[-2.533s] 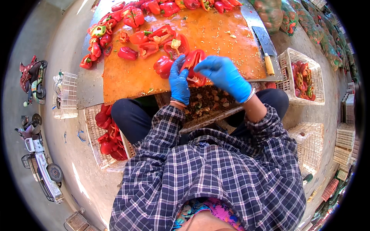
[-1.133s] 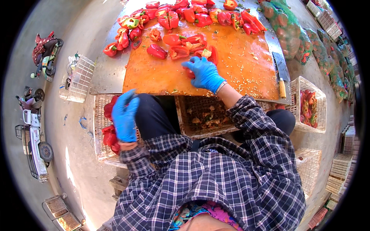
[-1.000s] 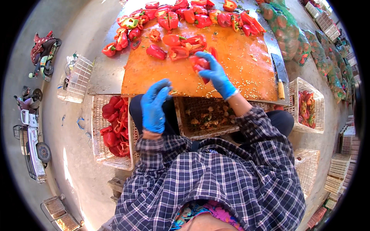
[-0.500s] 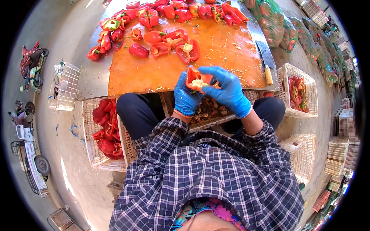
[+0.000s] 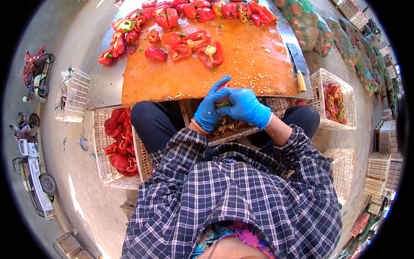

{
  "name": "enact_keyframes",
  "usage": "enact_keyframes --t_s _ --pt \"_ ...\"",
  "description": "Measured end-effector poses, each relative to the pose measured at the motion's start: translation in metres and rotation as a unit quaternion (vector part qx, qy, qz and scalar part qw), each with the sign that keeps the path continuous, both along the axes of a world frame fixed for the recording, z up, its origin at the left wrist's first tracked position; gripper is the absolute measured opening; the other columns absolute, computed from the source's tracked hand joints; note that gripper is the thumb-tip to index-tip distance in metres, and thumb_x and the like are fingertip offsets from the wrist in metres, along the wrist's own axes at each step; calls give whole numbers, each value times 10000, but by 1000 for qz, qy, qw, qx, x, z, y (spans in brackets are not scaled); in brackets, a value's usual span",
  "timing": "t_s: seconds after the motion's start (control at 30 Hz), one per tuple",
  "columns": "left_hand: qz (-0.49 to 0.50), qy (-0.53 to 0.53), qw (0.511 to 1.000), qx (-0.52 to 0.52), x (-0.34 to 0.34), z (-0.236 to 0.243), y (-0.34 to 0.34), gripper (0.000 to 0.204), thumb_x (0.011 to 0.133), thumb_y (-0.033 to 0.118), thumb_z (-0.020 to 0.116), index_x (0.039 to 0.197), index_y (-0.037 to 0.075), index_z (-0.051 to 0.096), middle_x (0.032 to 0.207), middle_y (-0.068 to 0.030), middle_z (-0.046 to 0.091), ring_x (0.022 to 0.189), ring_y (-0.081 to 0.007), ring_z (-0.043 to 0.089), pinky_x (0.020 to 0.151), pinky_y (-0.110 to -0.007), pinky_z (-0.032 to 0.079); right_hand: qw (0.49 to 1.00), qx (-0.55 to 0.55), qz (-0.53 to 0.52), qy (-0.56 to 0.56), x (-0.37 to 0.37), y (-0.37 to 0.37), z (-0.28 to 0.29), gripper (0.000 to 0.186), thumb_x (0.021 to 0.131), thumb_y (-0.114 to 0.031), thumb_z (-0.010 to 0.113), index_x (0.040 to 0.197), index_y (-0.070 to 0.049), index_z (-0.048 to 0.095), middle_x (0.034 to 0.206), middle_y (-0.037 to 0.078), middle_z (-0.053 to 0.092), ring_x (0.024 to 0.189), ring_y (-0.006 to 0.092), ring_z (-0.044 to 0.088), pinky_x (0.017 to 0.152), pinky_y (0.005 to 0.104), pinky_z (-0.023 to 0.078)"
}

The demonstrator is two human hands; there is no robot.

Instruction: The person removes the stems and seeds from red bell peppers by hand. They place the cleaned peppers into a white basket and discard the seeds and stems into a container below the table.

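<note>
Grasped in both blue-gloved hands: a red pepper piece (image 5: 222, 102), mostly covered by fingers — long axis impossible to tell. Lies right of the left hand (image 5: 208, 111), curled around it, and left of the right hand (image 5: 250, 108), closed onto it with bent fingers; touching both, neither nearer. Held by the orange board's (image 5: 254, 52) near edge, above the scrap crate (image 5: 233, 137).

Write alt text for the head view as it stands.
The left hand and right hand, both in blue gloves, hold a mostly hidden pepper piece at the near edge of an orange board. Cut red peppers lie on it, with a cleaver at its right.
</note>
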State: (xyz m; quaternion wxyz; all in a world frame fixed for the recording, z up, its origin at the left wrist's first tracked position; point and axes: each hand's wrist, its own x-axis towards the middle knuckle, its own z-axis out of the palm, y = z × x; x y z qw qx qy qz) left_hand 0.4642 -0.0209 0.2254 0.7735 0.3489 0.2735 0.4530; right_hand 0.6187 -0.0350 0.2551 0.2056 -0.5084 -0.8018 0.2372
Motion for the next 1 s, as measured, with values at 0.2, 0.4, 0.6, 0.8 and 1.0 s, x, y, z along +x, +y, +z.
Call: enact_keyframes --t_s 0.2,0.4,0.6,0.8,1.0 --pt "-50 -102 986 -121 -5 -2 0 319 865 151 606 1167 51 592 1064 -54 611 998 -179 622 894 -303 512 961 -217 85 150 11 9 11 480 794 -263 796 1210 -67 656 930 142 713 854 180 674 791 333 546" --pt "-2 -93 991 -95 0 4 3 275 848 124 665 1109 67 602 1034 -39 601 984 -171 614 896 -314 510 933 -222 92 269 13 13 4 501 784 -234 809 1212 -44 630 982 126 708 880 183 661 799 335 530" --pt "27 88 988 124 -8 10 11 223 874 99 716 1069 73 610 997 -27 600 947 -140 604 855 -286 509 957 -212 17 199 15 24 4 503 730 -250 852 1133 -20 657 964 131 717 866 178 666 799 344 533" --pt "44 132 983 120 -12 -13 11 136 913 151 696 970 80 595 936 1 586 848 -98 579 747 -245 495 867 -371 20 332 13 24 0 336 763 -203 815 1049 -56 719 890 109 730 817 97 630 784 324 529" --pt "142 25 989 24 3 5 9 104 957 195 638 941 101 596 873 9 594 813 -105 600 727 -252 501 978 -52 -88 181 -17 0 8 298 807 -294 782 1055 -144 712 902 164 708 816 291 713 714 380 546"
